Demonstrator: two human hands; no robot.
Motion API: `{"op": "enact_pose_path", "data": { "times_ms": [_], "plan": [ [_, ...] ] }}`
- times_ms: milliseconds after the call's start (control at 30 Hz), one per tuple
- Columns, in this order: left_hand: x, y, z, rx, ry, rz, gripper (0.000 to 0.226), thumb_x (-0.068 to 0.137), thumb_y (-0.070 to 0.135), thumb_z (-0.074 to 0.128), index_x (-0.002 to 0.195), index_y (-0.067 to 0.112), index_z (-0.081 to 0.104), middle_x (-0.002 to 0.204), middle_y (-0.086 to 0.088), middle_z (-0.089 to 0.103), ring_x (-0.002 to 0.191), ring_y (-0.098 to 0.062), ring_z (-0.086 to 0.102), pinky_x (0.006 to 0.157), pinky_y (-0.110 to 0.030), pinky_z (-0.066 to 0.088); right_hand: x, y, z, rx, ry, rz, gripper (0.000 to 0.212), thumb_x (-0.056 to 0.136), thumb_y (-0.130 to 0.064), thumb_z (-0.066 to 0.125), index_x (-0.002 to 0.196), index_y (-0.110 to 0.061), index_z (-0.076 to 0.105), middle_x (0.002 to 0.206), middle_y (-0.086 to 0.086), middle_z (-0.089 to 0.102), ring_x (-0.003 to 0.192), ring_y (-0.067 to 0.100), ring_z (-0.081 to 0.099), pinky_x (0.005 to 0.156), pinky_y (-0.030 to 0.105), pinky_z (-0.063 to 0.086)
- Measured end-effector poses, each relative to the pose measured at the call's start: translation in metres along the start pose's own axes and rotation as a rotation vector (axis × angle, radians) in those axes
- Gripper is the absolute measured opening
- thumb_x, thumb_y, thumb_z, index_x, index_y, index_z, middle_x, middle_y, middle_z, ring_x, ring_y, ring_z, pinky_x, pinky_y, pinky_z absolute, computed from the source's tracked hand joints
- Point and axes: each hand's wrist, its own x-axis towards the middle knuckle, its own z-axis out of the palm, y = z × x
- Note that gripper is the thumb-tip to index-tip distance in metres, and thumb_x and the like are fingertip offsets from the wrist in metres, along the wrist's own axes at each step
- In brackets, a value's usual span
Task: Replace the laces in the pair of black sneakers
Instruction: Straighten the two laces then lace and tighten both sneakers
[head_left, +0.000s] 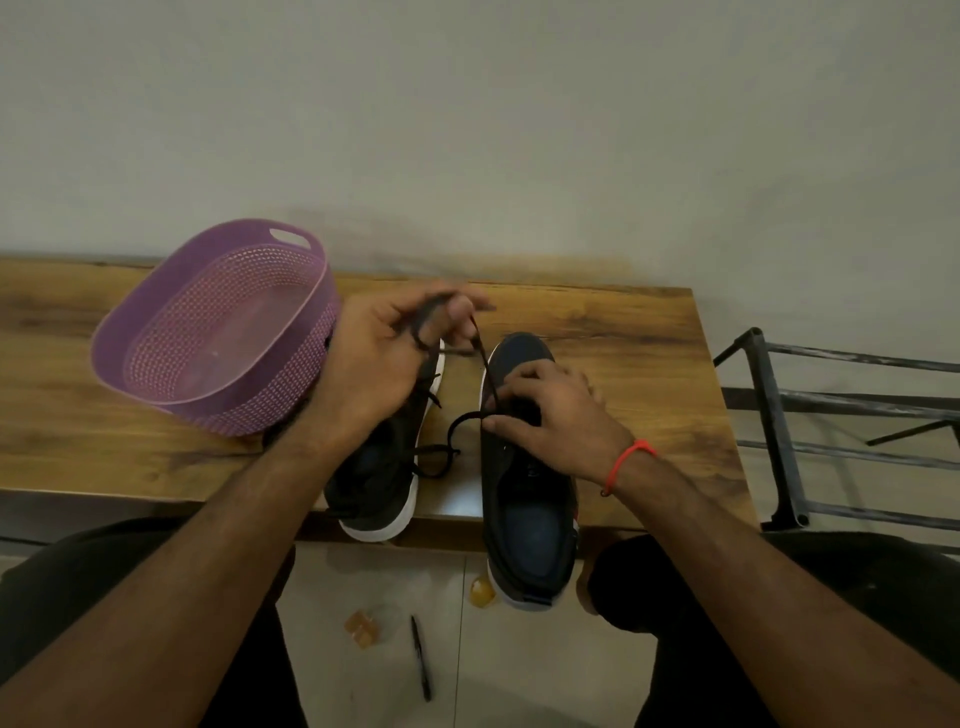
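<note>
- Left hand (387, 358) pinches a black lace (480, 358) and lifts it, probably to draw it through the eyelets.
- Right hand (550, 410) presses on the right sneaker (524, 499), steadying it; its thumb seems to pinch the lace.
- Left sneaker (387, 493) sits alongside on the table (623, 332).

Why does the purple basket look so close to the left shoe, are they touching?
Cannot tell. In the head view, the left hand and forearm cover the spot where the purple basket meets the left shoe.
</note>
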Motion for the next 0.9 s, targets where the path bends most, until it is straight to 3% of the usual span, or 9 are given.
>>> {"op": "enact_pose_path", "data": {
  "times_ms": [100, 167, 300, 367, 467, 567, 667, 800, 900],
  "plan": [
    [0.005, 0.008, -0.009, -0.179, 0.239, 0.037, 0.015, 0.102, 0.018, 0.059, 0.108, 0.018, 0.073, 0.076, 0.008, 0.068, 0.065, -0.007, 0.062, 0.055, -0.018, 0.047, 0.001, 0.003, 0.001, -0.017, 0.066, -0.031, 0.029, 0.091, -0.053, 0.060, 0.113, -0.035, 0.068, 0.138, -0.015, 0.043, 0.135, 0.018, 0.024, 0.107, 0.042, 0.021],
    [0.007, 0.002, -0.015, -0.101, 0.228, -0.180, 0.016, 0.103, 0.025, 0.058, 0.107, 0.022, 0.074, 0.074, 0.006, 0.065, 0.063, -0.010, 0.057, 0.048, -0.019, 0.042, 0.004, 0.003, 0.000, 0.049, 0.142, -0.061, 0.021, 0.088, -0.051, 0.065, 0.101, -0.035, 0.071, 0.133, -0.017, 0.047, 0.134, 0.018, 0.027, 0.109, 0.043, 0.023],
    [-0.005, -0.016, -0.013, 0.352, -0.360, -0.581, 0.017, 0.102, 0.027, 0.058, 0.113, 0.030, 0.070, 0.077, 0.003, 0.068, 0.066, -0.007, 0.065, 0.046, -0.018, 0.042, 0.004, -0.003, -0.004, 0.486, 0.332, -0.175, 0.021, 0.081, -0.056, 0.065, 0.085, -0.036, 0.069, 0.113, -0.019, 0.057, 0.122, 0.022, 0.047, 0.102, 0.053, 0.042],
    [-0.012, -0.020, 0.001, 0.364, -0.513, -0.542, 0.019, 0.101, 0.025, 0.060, 0.116, 0.033, 0.067, 0.080, 0.001, 0.073, 0.068, -0.007, 0.069, 0.049, -0.020, 0.047, 0.003, -0.006, -0.010, 0.605, 0.394, -0.272, 0.027, 0.082, -0.050, 0.067, 0.088, -0.025, 0.075, 0.110, -0.016, 0.058, 0.118, 0.024, 0.051, 0.099, 0.053, 0.044],
    [-0.014, -0.024, 0.019, 0.344, -0.410, -0.383, 0.012, 0.097, 0.026, 0.066, 0.106, 0.031, 0.072, 0.080, 0.002, 0.075, 0.069, -0.010, 0.072, 0.066, -0.025, 0.059, 0.003, -0.007, -0.011, 0.613, 0.395, -0.322, 0.024, 0.083, -0.046, 0.069, 0.091, -0.024, 0.075, 0.110, -0.013, 0.059, 0.117, 0.026, 0.051, 0.098, 0.055, 0.046],
    [-0.011, -0.026, 0.021, 0.431, -0.294, -0.258, 0.008, 0.096, 0.029, 0.067, 0.099, 0.028, 0.074, 0.076, 0.009, 0.073, 0.065, -0.002, 0.069, 0.066, -0.022, 0.058, 0.002, -0.004, -0.009, 0.598, 0.338, -0.261, 0.023, 0.081, -0.057, 0.066, 0.097, -0.040, 0.068, 0.115, -0.013, 0.056, 0.117, 0.025, 0.050, 0.097, 0.054, 0.047],
    [-0.007, -0.025, 0.013, 0.417, -0.227, -0.218, 0.013, 0.096, 0.027, 0.067, 0.102, 0.021, 0.077, 0.081, 0.009, 0.074, 0.067, -0.002, 0.069, 0.065, -0.020, 0.058, 0.002, -0.002, -0.007, 0.424, 0.270, -0.164, 0.036, 0.077, -0.063, 0.067, 0.107, -0.047, 0.054, 0.122, -0.010, 0.049, 0.120, 0.020, 0.042, 0.102, 0.051, 0.042],
    [-0.006, -0.025, 0.007, 0.407, -0.212, -0.230, 0.017, 0.095, 0.030, 0.067, 0.103, 0.021, 0.078, 0.076, 0.012, 0.075, 0.064, -0.006, 0.070, 0.070, -0.028, 0.059, 0.002, 0.000, -0.002, 0.136, 0.084, -0.028, 0.059, 0.076, -0.066, 0.067, 0.125, -0.037, 0.051, 0.138, -0.003, 0.039, 0.131, 0.023, 0.031, 0.110, 0.048, 0.032],
    [-0.007, -0.023, 0.007, 0.408, -0.201, -0.217, 0.016, 0.094, 0.031, 0.068, 0.103, 0.024, 0.078, 0.075, 0.015, 0.074, 0.068, -0.009, 0.070, 0.075, -0.035, 0.061, 0.002, 0.001, 0.001, -0.035, 0.023, -0.017, 0.046, 0.087, -0.058, 0.064, 0.124, -0.032, 0.059, 0.147, -0.007, 0.033, 0.138, 0.022, 0.020, 0.108, 0.045, 0.022]
  ]
}}
